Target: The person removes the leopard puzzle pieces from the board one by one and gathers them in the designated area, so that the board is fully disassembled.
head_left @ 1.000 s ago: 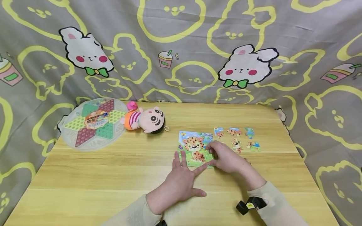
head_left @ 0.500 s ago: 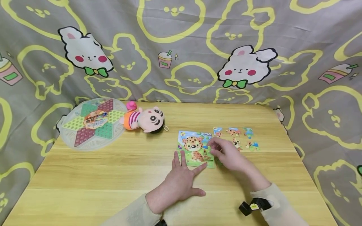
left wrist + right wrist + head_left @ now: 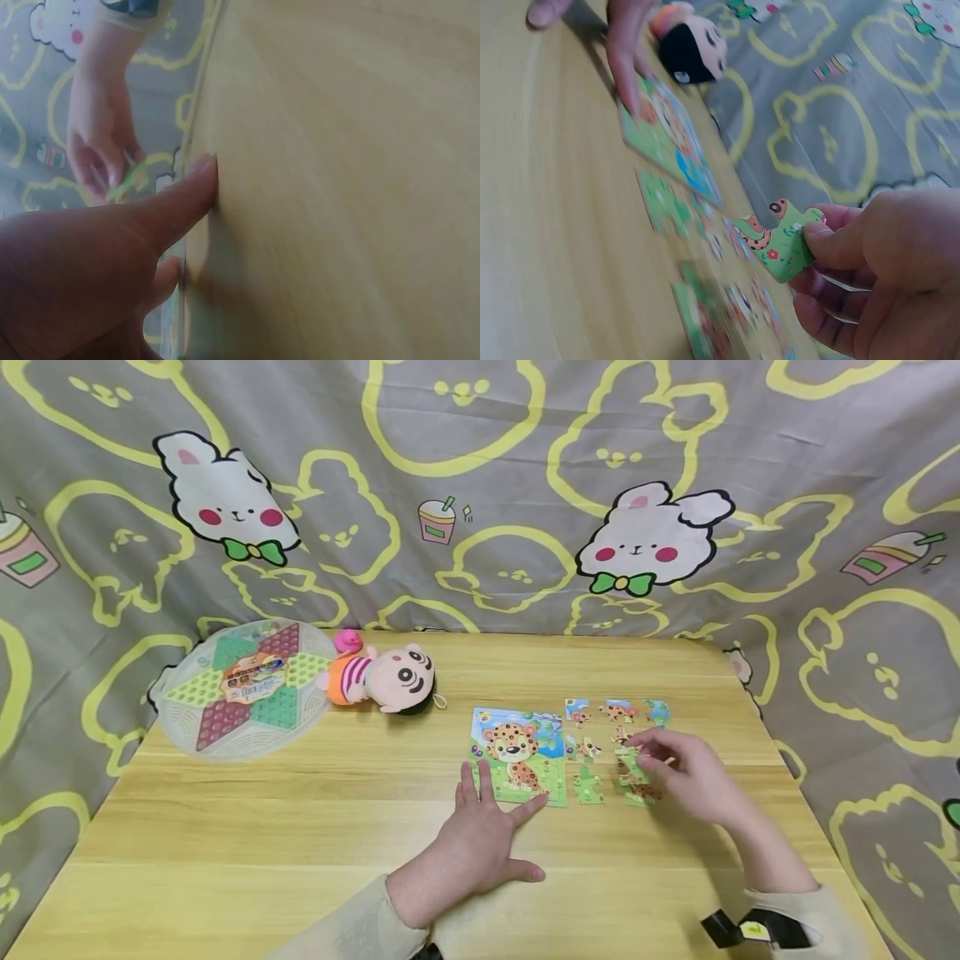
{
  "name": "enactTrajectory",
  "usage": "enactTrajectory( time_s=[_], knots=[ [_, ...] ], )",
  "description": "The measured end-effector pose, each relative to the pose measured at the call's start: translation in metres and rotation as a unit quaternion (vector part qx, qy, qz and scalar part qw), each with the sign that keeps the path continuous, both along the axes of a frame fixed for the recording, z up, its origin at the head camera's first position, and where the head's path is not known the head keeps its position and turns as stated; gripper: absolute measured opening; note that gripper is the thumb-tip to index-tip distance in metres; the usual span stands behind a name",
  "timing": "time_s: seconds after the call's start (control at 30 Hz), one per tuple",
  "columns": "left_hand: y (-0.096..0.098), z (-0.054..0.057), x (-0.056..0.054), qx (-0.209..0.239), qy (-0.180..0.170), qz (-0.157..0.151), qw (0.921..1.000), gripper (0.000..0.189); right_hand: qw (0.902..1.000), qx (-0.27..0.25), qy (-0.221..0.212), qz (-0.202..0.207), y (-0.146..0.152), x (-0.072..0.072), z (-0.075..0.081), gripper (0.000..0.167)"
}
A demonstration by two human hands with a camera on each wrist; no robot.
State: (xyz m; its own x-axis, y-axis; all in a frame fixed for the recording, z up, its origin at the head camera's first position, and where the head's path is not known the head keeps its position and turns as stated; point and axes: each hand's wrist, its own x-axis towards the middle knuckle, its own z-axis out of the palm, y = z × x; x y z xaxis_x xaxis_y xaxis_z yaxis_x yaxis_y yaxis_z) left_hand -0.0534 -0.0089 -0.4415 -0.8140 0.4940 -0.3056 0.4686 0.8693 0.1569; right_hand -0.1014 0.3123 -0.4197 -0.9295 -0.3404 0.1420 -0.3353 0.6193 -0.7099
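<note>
My left hand [image 3: 480, 843] lies with fingers spread, its fingertips resting on the lower edge of a leopard picture puzzle board [image 3: 517, 735]. Between thumb and forefinger, my right hand [image 3: 697, 781] pinches a green jigsaw piece [image 3: 784, 244] with a red flower and a spotted part on it. In the right wrist view this piece is held up off the table. Below and beside it lie several loose jigsaw pieces [image 3: 589, 785], in rows to the right of the board. Some of them are partly hidden by the right hand in the head view.
On the left of the wooden table [image 3: 337, 860] lies a round Chinese checkers board [image 3: 251, 689]. Beside it are a plush doll [image 3: 382, 678] and a small pink toy duck [image 3: 348, 641]. A patterned grey curtain [image 3: 517, 468] hangs behind the table.
My right hand has lifted the green jigsaw piece from the board's right side and carried it right, over the loose pieces. The left hand has stayed in place.
</note>
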Motion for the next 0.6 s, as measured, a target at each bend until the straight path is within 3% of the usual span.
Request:
enactTrajectory(
  time_s=[0.37, 0.6],
  knots=[
    [0.000, -0.002, 0.001, 0.014, -0.003, 0.006, 0.9999, 0.102, 0.9981, 0.042, -0.012, -0.042, 0.065, 0.008, -0.004, 0.022],
    [0.001, -0.001, 0.001, 0.022, -0.002, 0.014, 0.9997, 0.105, 0.9928, 0.063, -0.072, -0.072, 0.087, 0.014, -0.016, 0.019]
  ],
)
